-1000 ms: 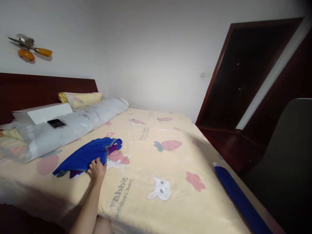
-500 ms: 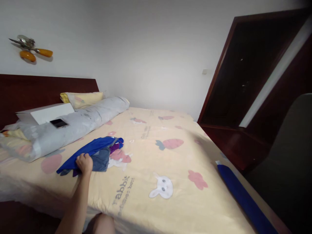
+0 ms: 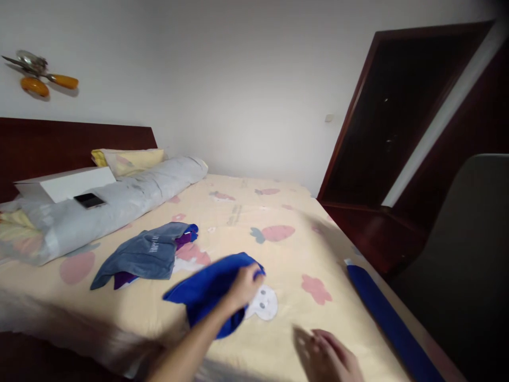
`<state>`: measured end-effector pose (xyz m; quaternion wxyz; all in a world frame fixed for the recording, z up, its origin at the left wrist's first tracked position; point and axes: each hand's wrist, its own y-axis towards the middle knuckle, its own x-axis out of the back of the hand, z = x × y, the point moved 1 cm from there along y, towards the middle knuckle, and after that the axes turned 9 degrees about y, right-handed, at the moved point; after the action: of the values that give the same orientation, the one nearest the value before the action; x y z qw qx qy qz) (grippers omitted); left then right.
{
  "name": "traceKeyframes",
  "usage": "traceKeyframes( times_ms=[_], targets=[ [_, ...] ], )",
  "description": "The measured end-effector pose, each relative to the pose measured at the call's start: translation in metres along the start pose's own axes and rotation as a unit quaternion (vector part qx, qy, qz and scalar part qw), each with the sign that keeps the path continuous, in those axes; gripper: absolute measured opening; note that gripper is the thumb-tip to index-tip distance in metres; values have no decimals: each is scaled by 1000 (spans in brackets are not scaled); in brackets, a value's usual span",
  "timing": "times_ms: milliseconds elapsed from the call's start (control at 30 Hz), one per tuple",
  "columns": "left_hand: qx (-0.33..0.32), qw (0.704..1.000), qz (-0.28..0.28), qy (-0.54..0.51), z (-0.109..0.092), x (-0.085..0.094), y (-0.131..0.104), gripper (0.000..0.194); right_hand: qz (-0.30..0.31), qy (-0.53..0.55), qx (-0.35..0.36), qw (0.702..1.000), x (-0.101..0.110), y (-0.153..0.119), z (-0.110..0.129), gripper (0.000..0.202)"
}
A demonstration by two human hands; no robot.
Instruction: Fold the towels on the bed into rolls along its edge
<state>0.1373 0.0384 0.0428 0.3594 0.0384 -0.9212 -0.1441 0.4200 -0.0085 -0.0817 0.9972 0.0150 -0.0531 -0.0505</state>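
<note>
My left hand point(image 3: 244, 286) is closed on a blue garment point(image 3: 214, 284), which hangs bunched over the middle front of the bed, partly across the printed rabbit face. At the lower edge, my right hand point(image 3: 334, 356) is over the sheet, fingers bent and blurred; whether they are apart or pressed together is unclear. A grey-blue garment with white lettering point(image 3: 149, 252) lies on the left part of the bed, with purple and blue cloth showing from under it.
Along the headboard point(image 3: 79, 139) are a wrapped grey roll point(image 3: 159, 185), a white box point(image 3: 77, 183), a phone point(image 3: 89, 200) and a yellow pillow point(image 3: 131, 160). A long blue strip point(image 3: 392, 321) lies at the bed's right edge point(image 3: 447, 353). A dark chair back point(image 3: 473, 254) stands beyond.
The blue garment has come off the pile and moved right in my left hand, uncovering the grey-blue one. My right hand has entered at the bottom. The view has shifted slightly right.
</note>
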Motion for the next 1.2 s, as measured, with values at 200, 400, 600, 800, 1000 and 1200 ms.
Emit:
traceKeyframes(
  times_ms=[200, 400, 600, 800, 1000, 1200],
  targets=[
    [55, 987, 138, -64, -9, -90, -64, 9, 84, 327, -138, 931, -108, -21, 23, 52],
    [73, 981, 182, -6, 10, -73, -87, 28, 79, 327, -143, 931, -99, -17, 42, 43],
    [52, 988, 136, -55, 20, -75, -87, 32, 96, 268, -115, 952, -94, -5, 35, 47],
    [86, 982, 87, -144, 41, -91, -71, 57, 71, 230, -118, 963, -87, 6, 24, 54],
    [190, 964, -72, -174, 66, -52, -53, 62, -19, 144, -60, 988, -68, 32, 7, 51],
    [171, 983, -3, -66, 93, -12, -47, 61, 71, 1, -57, 996, -64, 56, -4, 35]
  ],
)
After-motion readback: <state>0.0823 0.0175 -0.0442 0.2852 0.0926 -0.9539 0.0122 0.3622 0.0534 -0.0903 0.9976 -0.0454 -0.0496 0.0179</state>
